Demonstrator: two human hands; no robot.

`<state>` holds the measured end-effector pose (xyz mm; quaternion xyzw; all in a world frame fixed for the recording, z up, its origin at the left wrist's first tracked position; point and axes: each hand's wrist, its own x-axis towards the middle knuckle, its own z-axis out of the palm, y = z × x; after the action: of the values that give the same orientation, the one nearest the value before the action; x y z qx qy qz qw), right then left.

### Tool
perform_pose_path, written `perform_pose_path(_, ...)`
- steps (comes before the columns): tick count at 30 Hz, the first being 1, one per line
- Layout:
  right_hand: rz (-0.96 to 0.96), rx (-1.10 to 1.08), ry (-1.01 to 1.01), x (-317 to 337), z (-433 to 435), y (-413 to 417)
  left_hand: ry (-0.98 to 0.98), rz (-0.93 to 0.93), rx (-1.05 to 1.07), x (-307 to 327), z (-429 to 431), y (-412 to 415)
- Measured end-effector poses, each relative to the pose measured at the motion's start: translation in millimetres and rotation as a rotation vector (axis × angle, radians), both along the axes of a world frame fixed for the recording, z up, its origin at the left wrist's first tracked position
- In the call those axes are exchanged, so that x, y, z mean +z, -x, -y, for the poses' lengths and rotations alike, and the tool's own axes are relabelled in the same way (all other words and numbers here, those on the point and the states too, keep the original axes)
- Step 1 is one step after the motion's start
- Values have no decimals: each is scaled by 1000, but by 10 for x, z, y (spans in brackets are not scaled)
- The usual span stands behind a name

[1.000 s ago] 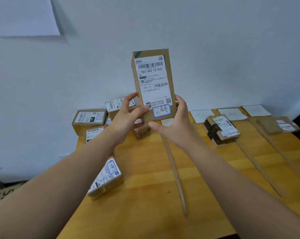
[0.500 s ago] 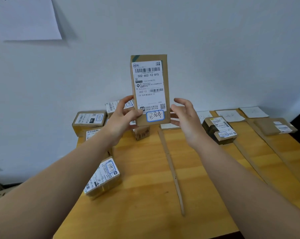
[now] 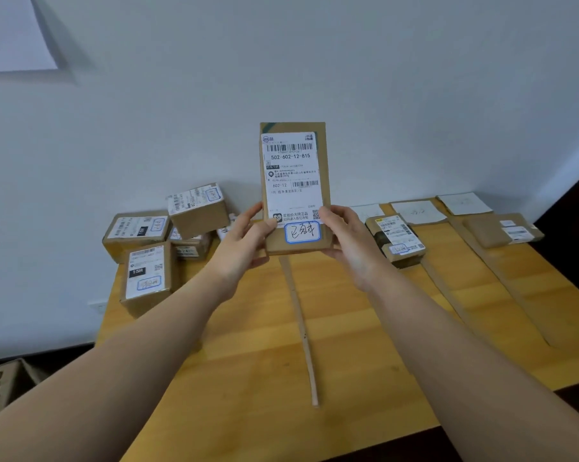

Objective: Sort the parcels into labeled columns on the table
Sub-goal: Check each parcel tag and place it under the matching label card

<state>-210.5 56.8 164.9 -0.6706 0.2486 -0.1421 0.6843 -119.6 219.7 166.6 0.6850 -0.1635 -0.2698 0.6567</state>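
Cardboard parcel w/ white shipping label, held upright in the air over the wooden counter, label facing camera. Left hand grips its lower left edge, right hand its lower right, thumbs in front. Parcel pile back left; divider strip below.

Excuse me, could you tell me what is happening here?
A person holds a cardboard parcel upright with the left hand and right hand, its shipping label facing the camera. Unsorted boxes are piled at the table's back left. A taped box and a flat packet lie in separate columns on the right, divided by cardboard strips.
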Motion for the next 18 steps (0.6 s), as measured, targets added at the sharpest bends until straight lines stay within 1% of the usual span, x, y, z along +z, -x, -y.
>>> perform_pose_path(2,-6,-36,-22,-37,225,147,-14,-28,-25,-26,235,144)
perform_pose_path(5,-46,-90,1,-89,608,418,-73,-13,-34,-99,642,403)
perform_pose_path(9,-125,-146,33,-217,1202,838,-173,57,61,-219,1193,759)
perform_pose_path(18,-215,-150,49,-398,2329,1601,-219,49,169,-452,2133,1371)
